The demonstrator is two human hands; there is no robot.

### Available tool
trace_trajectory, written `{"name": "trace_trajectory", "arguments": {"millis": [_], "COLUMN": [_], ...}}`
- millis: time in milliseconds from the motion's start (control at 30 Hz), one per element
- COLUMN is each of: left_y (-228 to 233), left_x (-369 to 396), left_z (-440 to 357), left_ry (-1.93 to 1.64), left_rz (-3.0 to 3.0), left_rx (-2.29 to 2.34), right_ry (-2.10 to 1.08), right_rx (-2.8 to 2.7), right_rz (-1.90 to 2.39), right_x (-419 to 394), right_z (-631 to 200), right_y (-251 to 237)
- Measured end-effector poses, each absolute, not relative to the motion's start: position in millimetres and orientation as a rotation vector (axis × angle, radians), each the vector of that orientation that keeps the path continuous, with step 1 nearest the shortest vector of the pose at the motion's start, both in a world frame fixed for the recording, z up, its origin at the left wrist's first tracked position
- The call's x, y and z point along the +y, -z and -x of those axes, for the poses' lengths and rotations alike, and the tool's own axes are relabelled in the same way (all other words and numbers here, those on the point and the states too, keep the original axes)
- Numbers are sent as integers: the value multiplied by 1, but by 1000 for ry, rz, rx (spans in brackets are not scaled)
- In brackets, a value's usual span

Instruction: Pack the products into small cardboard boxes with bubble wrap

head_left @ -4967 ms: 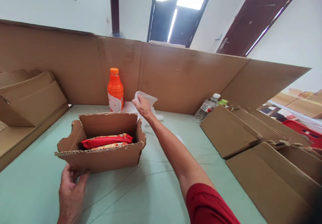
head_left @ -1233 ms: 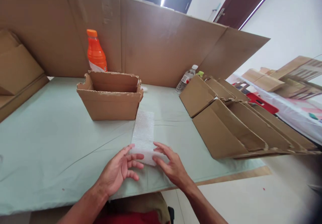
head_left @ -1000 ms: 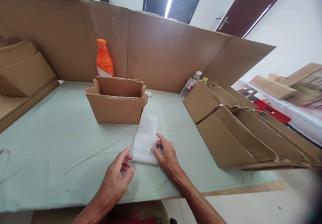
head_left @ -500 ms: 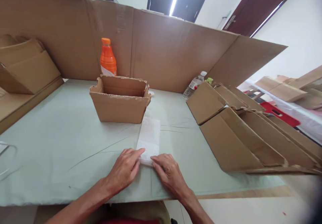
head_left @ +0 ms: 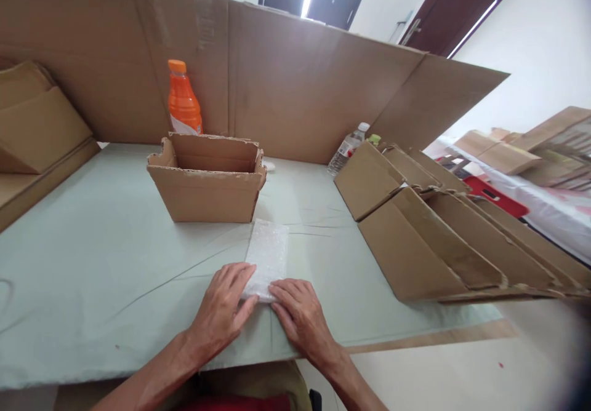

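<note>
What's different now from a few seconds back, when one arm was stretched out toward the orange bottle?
The bubble wrap sheet has come from beside the orange bottle to the table's near edge. The right hand drew back with it, the left hand let go of the cardboard box, and both now press flat on the sheet's near end. Box and bottle stayed put.

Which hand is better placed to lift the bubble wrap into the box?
Probably the left hand: it lies on the bubble wrap on the box side, while the right hand only touches its near edge.
</note>
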State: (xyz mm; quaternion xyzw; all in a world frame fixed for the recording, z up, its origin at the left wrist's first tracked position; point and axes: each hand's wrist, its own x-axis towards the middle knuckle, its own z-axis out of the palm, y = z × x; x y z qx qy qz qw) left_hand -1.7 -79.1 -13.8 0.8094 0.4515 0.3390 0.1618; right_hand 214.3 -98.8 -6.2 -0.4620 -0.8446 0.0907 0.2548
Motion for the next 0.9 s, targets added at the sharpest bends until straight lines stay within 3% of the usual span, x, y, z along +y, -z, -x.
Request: {"name": "trace_trajectory", "arguments": {"millis": [167,367,467,700,900], "left_y": [-2,12,14,-4,6], "left_x": [-101,-74,-67,-101,-83], "left_z": [12,4,4,23,20], "left_ry": [-897,-842,-888,-822,-802], "left_rz": [-2314,-2310,-2294,-2204,-2061], "left_rx": [1072,1303,1381,1118,1444], "right_ry": [-624,-230,-193,-639,-178], "right_rx": [-2208,-2317,-2432,-2280,-2325], "right_rz": [1367,1303,1269,1334,1358], "right_x": [-108,-112,-99,-105,-109], "right_z": [-222,-219,-213,-218,-211], "right_y": [-4,-11,-7,-7,-11]}}
